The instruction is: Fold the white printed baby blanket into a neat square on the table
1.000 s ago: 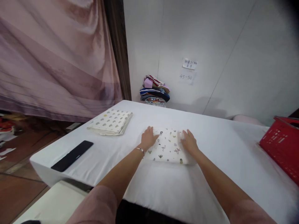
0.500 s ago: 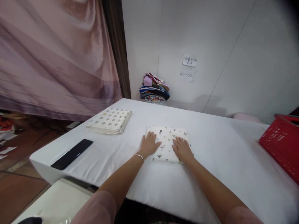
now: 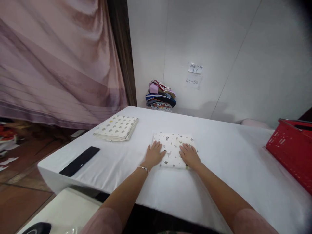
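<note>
A folded white cloth [image 3: 173, 154] printed with small plants and birds lies flat on the white-covered table [image 3: 216, 169]. My left hand [image 3: 154, 155] rests on its left edge, palm down with the fingers spread. On the right part of the same cloth lies my right hand [image 3: 190, 156], also flat with fingers apart. Neither hand grips anything. Farther back on the left is a second folded cloth [image 3: 117, 127], white with grey-green motifs and one yellow spot.
A black flat slab, perhaps a phone [image 3: 80, 161], lies near the table's left edge. At the right edge stands a red plastic basket [image 3: 290, 149]. Folded fabrics [image 3: 161, 96] are piled behind the table, by the wall with paper notes [image 3: 193, 76]. A pink curtain [image 3: 60, 58] hangs left.
The camera view has shifted slightly. My left hand has slid a little toward the cloth's left edge; my right hand stays in nearly the same place on it.
</note>
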The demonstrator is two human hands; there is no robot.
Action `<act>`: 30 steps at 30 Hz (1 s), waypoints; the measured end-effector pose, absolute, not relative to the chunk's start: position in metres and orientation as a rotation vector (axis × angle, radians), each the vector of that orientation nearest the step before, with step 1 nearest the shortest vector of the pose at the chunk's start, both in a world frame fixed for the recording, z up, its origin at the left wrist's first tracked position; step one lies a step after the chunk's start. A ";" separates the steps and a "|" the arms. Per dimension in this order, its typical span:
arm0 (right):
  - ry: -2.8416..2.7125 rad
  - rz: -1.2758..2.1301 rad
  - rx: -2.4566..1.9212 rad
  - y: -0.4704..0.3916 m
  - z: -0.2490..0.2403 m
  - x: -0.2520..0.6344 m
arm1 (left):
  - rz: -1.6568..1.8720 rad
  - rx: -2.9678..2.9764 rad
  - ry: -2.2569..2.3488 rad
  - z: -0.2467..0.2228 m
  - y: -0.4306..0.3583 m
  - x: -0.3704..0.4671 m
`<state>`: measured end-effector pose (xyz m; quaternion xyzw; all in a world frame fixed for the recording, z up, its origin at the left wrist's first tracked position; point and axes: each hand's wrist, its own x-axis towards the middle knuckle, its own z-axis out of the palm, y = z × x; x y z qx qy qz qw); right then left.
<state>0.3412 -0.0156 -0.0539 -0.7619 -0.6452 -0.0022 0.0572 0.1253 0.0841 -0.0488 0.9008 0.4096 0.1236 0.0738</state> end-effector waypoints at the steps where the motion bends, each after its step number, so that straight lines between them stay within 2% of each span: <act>1: -1.958 -0.010 -2.316 -0.019 -0.054 0.343 | 0.373 2.705 1.230 -0.048 0.084 0.125; 8: -1.761 -0.012 -2.314 -0.052 -0.063 0.363 | 0.400 2.717 1.236 -0.048 0.081 0.126; 16: -1.703 -0.018 -2.192 -0.053 -0.071 0.367 | 0.526 2.693 1.290 -0.049 0.068 0.115; 30: -1.494 0.137 -2.108 -0.071 -0.082 0.366 | 0.636 2.568 1.342 -0.058 0.060 0.099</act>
